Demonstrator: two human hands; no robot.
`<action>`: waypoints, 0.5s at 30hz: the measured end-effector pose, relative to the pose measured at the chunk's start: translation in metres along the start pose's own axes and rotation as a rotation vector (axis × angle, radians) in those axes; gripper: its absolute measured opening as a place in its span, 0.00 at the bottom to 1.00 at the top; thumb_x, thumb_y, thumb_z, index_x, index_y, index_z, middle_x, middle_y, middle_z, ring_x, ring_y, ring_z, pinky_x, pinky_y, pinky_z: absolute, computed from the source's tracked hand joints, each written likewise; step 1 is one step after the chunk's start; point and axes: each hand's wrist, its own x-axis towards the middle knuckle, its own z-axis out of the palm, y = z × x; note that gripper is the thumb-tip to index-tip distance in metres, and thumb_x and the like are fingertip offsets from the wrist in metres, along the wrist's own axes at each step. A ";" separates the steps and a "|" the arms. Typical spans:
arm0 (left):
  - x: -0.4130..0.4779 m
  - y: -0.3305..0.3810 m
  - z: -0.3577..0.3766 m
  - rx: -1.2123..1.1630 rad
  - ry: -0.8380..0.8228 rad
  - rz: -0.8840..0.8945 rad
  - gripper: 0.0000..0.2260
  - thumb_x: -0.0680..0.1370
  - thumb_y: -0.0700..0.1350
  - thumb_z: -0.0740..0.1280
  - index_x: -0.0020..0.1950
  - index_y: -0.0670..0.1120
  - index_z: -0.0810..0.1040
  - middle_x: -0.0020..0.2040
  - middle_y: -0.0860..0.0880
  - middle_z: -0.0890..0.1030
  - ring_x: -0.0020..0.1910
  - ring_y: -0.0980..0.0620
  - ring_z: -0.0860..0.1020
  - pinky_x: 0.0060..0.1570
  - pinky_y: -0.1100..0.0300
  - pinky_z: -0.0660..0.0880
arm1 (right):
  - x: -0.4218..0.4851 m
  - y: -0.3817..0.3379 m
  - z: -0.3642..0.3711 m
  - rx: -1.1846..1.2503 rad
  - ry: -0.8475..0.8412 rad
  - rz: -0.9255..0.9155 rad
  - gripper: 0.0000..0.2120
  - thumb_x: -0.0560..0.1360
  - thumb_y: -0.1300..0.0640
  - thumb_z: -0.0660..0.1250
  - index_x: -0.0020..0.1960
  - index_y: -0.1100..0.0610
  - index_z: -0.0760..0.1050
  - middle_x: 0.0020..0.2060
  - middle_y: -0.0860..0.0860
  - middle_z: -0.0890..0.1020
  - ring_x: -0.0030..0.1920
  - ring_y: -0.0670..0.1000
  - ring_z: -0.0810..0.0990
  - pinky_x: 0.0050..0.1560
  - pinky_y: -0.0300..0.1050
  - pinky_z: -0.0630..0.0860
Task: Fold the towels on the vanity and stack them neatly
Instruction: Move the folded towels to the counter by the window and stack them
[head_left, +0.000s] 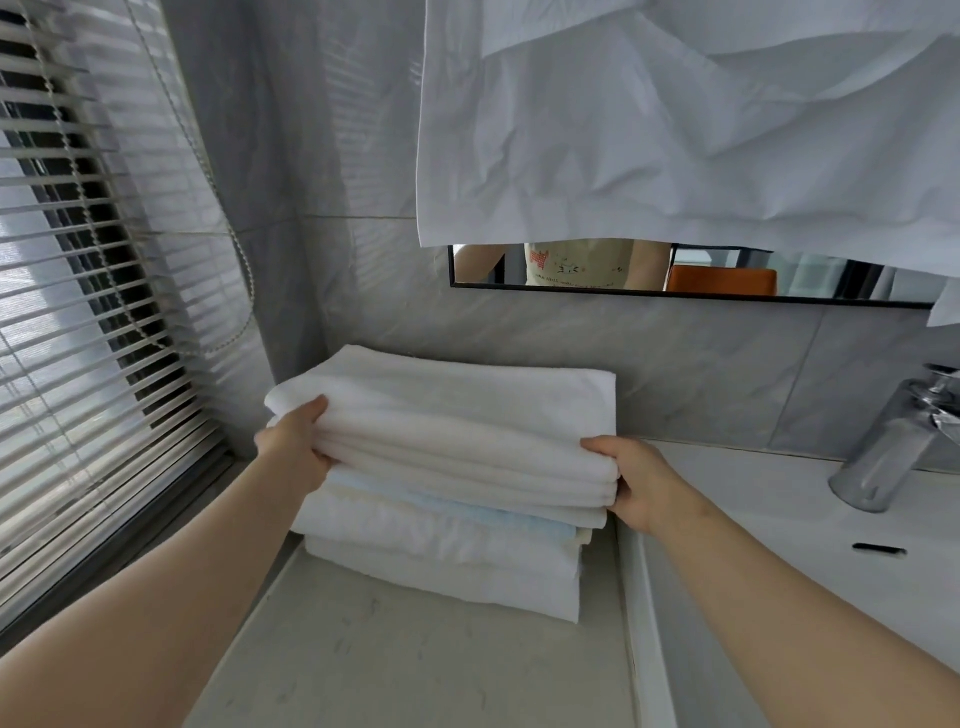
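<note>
**Towel stack (441, 566) on vanity, top one gripped at both ends**

Far L of my fingers: window blinds (78, 312), slats partly open. L hand (296, 447) grips the L end of the top towel (457, 415), a thick folded white one. Thumb lies over the upper layer, other fingers tucked beneath & hidden. Top towel spans between both hands, sitting over the stack; I can't tell if its full weight is down. Below my fingers are the lower layers: a pale blue towel (493, 514) edge, then more white folds. All sit on the vanity top (415, 665), pushed back near the tiled wall (727, 364). R hand (639, 483) clamps the towel's R end, thumb on top, fingers curled under. Just R of that hand is the sink (831, 545), w/ chrome faucet (893, 441) further R. Above my fingers: mirror (571, 270) strip, and a white cloth (623, 130) hanging in front of its upper part.
</note>
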 end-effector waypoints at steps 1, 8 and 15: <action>-0.001 0.000 0.000 -0.003 -0.002 -0.003 0.32 0.70 0.44 0.75 0.71 0.48 0.65 0.65 0.44 0.71 0.60 0.40 0.73 0.52 0.42 0.75 | 0.000 0.000 0.000 0.002 -0.001 0.004 0.16 0.74 0.63 0.66 0.61 0.63 0.74 0.47 0.58 0.81 0.44 0.56 0.80 0.34 0.45 0.76; -0.010 -0.007 0.001 0.195 0.133 0.048 0.36 0.69 0.53 0.74 0.70 0.46 0.59 0.67 0.43 0.67 0.63 0.40 0.70 0.58 0.45 0.74 | -0.004 0.007 -0.003 -0.093 0.024 0.076 0.14 0.74 0.60 0.67 0.58 0.63 0.75 0.41 0.57 0.80 0.41 0.54 0.78 0.36 0.45 0.74; -0.038 -0.012 -0.002 0.199 0.152 -0.119 0.42 0.60 0.64 0.75 0.69 0.52 0.63 0.64 0.49 0.69 0.60 0.44 0.71 0.51 0.52 0.73 | -0.015 0.007 -0.007 -0.252 0.024 0.256 0.14 0.73 0.47 0.68 0.50 0.57 0.73 0.43 0.56 0.78 0.43 0.54 0.77 0.41 0.46 0.73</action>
